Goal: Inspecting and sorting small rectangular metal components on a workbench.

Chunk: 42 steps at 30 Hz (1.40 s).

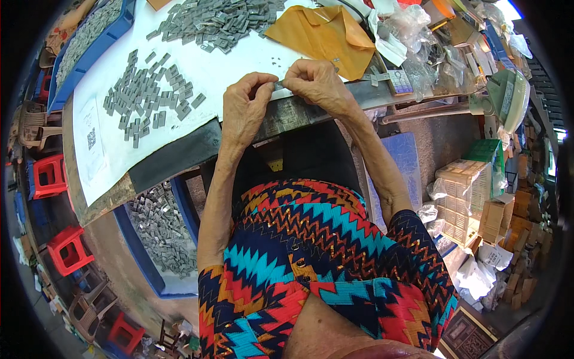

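Note:
Both my hands meet at the near edge of the white-covered table (pixel 197 128). My left hand (pixel 246 107) pinches a small grey piece (pixel 278 85) between thumb and forefinger. At the piece's other end, my right hand (pixel 320 85) is closed with its fingertips pressed together; its fingers partly hide the piece. Several tiny dark parts (pixel 275 61) lie on the white surface just beyond the fingertips. Left of my hands is a loose spread of flat grey rectangular pieces (pixel 143 99), and farther back a denser heap of similar pieces (pixel 218 24).
An orange-brown sheet (pixel 326 39) and crumpled clear plastic bags (pixel 412 39) lie at the back right. A blue tray (pixel 89 54) of grey pieces stands at the far left; another blue bin (pixel 140 257) sits below the table. Red stools (pixel 69 248) are left, a green lamp-like device (pixel 507 99) right.

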Tool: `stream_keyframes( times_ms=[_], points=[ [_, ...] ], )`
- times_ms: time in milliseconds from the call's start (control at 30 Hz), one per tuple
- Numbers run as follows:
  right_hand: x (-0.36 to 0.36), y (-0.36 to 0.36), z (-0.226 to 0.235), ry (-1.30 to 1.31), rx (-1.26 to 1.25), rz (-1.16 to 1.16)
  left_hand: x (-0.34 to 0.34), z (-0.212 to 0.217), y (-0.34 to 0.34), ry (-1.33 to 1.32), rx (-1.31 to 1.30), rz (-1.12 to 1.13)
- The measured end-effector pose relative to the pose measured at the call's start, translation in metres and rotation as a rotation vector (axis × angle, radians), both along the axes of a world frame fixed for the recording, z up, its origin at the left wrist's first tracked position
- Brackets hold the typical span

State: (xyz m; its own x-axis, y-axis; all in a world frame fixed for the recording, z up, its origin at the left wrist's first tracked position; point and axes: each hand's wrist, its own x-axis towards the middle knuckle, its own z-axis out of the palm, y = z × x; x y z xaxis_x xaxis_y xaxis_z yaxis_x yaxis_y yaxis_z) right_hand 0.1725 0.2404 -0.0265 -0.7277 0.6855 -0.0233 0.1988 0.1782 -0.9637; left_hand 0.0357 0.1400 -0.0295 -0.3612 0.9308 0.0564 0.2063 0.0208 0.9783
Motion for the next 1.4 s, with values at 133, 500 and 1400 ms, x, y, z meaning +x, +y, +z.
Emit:
stream_keyframes(
  times_ms=[133, 500, 1400],
  points=[
    [0.001, -0.001, 0.003, 0.014, -0.114, 0.014, -0.001, -0.002, 0.0, 0.003, 0.038, 0.0],
    [0.005, 0.003, 0.0, 0.041, -0.396, 0.113, -0.005, -0.004, -0.001, -0.031, -0.013, -0.084],
    [0.008, 0.008, -0.008, 0.085, -0.56, 0.169, -0.006, -0.001, -0.002, -0.026, -0.047, -0.171]
  ],
)
